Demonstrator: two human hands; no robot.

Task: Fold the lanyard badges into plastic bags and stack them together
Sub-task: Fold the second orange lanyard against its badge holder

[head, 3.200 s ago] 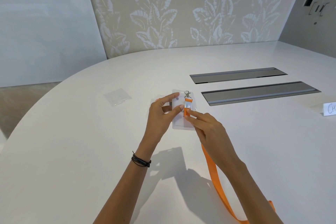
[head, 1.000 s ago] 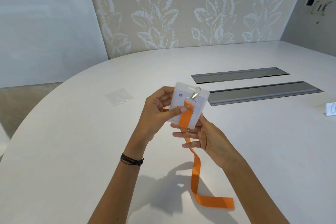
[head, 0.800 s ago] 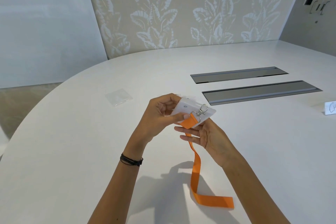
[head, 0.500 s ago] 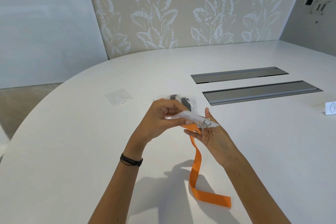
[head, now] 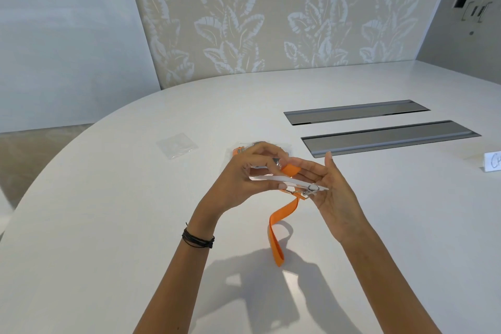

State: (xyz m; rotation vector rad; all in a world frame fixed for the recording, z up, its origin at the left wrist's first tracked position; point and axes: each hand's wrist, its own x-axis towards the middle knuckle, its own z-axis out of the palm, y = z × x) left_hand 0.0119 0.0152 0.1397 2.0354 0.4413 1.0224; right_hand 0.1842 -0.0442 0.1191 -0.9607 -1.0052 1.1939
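Since 0.5 s ago the orange strap has been drawn up, with one fold over the white badge holder, which is flat above the table. Left hand pinches it. Right hand is spread beneath. One empty plastic bag and one filled bag are present.

Left arm: bare forearm rising from 6 o'clock toward 1 o'clock, with a thin black cord bracelet at the wrist.
Left hand: fingers curled, thumb pinching the flat white plastic badge holder.
Right arm: reaching from 5 o'clock toward 11 o'clock.
Right hand: palm turned up, fingers straight under the holder, thumb raised.
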